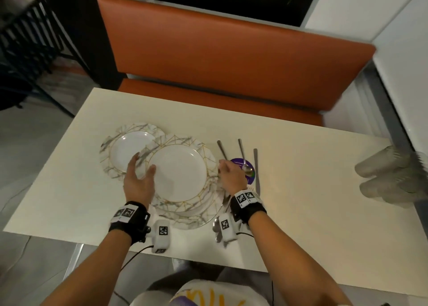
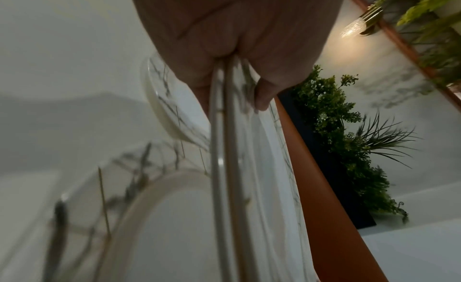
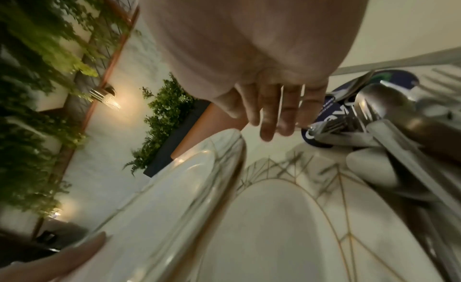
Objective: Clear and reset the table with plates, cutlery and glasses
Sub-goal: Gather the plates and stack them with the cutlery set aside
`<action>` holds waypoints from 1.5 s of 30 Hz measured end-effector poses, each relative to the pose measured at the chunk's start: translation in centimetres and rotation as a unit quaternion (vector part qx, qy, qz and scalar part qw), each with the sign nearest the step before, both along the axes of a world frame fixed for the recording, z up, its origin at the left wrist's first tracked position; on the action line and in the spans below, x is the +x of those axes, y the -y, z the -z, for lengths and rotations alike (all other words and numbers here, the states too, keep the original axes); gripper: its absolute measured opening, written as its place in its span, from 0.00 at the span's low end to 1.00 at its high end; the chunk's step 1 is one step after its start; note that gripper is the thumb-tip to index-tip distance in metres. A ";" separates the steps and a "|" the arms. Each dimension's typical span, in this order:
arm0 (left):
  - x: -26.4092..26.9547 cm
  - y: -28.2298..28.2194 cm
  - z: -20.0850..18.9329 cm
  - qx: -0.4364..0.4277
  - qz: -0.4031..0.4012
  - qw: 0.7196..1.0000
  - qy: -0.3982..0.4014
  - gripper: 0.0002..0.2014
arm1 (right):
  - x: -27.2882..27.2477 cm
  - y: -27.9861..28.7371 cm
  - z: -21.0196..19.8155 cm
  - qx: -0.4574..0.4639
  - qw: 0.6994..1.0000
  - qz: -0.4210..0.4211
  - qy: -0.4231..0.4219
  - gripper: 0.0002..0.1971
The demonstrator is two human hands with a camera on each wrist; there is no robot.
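Two stacked marble-and-gold plates (image 1: 178,171) are tilted up over another plate (image 1: 199,215) on the cream table (image 1: 301,201). My left hand (image 1: 144,164) grips their left rim, thumb on top; the left wrist view shows both rims (image 2: 224,148) pinched in that hand (image 2: 232,93). My right hand (image 1: 222,169) is at the right rim, and its fingers (image 3: 274,118) look straight beside the plate edge (image 3: 224,148). A further plate (image 1: 129,148) lies behind on the left. A fork (image 1: 222,150), spoon (image 1: 245,164) and knife (image 1: 256,167) lie to the right.
The cutlery rests over a purple round sticker (image 1: 238,163). More cutlery (image 1: 216,224) lies under my right wrist. Blurred clear glasses (image 1: 389,173) lie stacked on their sides at the table's right end. An orange bench (image 1: 231,62) runs along the far side.
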State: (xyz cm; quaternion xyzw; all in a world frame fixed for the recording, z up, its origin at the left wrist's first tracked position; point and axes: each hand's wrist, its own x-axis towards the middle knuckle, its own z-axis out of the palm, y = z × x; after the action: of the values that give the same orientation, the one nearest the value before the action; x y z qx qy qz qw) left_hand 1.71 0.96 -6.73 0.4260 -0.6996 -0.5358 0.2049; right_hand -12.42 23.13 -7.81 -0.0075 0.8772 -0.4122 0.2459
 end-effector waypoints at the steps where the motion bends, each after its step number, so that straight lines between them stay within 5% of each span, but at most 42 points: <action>1: 0.4 1.2 -0.1 -0.012 0.004 1.000 0.003 0.30 | 0.0 0.5 0.5 0.023 1.000 0.011 -0.002 0.15; 6: 1.6 4.5 -0.1 -0.034 0.013 0.999 -0.002 0.30 | -0.1 1.9 2.3 0.282 0.956 -0.083 -0.013 0.25; 9: 1.9 5.0 -0.1 -0.042 0.017 0.999 -0.006 0.30 | 0.0 2.3 3.2 0.328 0.937 -0.119 -0.028 0.22; 15: 1.0 5.6 -0.8 -0.036 0.013 0.999 -0.021 0.29 | -1.4 1.3 1.8 0.199 0.977 -0.070 0.005 0.02; 18: -0.1 6.3 -1.9 -0.045 0.001 0.999 -0.022 0.29 | -3.0 -0.3 -0.9 0.135 0.990 -0.034 -0.009 0.09; 27: -3.7 5.4 -3.1 -0.061 0.060 0.996 -0.033 0.26 | -8.3 -6.5 -7.1 0.061 0.997 0.021 -0.031 0.10; 33: -3.8 2.8 -1.4 0.023 0.085 0.995 -0.051 0.24 | -8.5 -6.1 -5.7 0.001 0.998 0.067 0.012 0.17; 40: -3.4 1.5 -0.4 0.189 0.026 0.979 -0.075 0.25 | -5.4 -2.3 -1.1 -0.024 0.996 0.074 0.043 0.12; 45: -3.7 1.3 -0.3 0.183 0.039 0.980 -0.071 0.20 | -2.9 1.5 -1.2 -0.035 0.998 0.032 0.046 0.19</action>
State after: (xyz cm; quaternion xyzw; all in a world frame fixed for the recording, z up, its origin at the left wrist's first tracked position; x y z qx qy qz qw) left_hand -1.97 -0.34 -6.46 0.3898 -0.5894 -0.6910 0.1519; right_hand -15.36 21.67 -6.65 0.0314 0.8498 -0.4502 0.2724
